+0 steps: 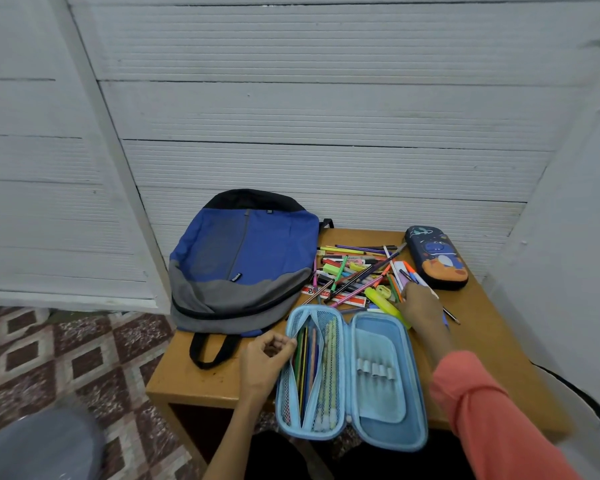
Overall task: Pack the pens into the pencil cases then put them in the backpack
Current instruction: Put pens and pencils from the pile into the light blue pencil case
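Note:
A light blue pencil case point(381, 386) lies open at the table's near edge. Its left mesh pocket holds several pencils, and my left hand point(265, 362) pinches that pocket's edge. A heap of pens and markers point(354, 275) lies behind the case. My right hand point(418, 306) sits at the heap's right side, fingers curled round a few pens whose tips stick out past it. A dark blue pencil case point(437, 258) with a cartoon print lies zipped at the back right. The blue and grey backpack point(239, 261) lies flat on the left, zipped.
The small wooden table point(201, 379) stands against a white panelled wall. Its left edge drops to a patterned tile floor point(66, 358). A white wall point(568, 271) runs close along the right. The backpack's black handle point(215, 351) lies by my left hand.

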`<action>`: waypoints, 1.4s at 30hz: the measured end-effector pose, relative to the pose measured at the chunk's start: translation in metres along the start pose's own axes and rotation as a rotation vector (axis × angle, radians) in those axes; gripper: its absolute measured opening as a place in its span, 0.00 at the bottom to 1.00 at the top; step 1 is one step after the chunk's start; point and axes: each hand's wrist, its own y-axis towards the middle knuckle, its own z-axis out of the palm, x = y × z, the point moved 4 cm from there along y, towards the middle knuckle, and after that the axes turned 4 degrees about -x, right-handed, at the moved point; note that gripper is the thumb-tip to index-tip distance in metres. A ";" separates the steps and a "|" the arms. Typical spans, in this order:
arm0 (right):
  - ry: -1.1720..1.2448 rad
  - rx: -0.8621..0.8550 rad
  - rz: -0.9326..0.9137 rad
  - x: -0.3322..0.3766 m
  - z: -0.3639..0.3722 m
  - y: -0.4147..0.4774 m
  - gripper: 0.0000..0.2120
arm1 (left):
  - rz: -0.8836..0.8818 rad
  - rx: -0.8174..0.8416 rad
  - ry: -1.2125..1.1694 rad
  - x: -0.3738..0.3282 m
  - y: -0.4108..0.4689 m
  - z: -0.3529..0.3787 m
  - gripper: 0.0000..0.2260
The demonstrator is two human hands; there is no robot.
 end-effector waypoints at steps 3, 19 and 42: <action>0.009 -0.029 0.055 -0.002 -0.002 -0.002 0.20 | 0.008 0.002 0.015 -0.001 0.000 0.000 0.06; 1.285 -0.167 -0.099 0.076 -0.062 -0.038 0.02 | -0.010 0.004 0.026 0.002 0.002 0.000 0.06; 0.551 0.386 -0.352 0.122 0.041 -0.115 0.12 | 0.036 0.004 0.031 0.005 0.004 0.000 0.05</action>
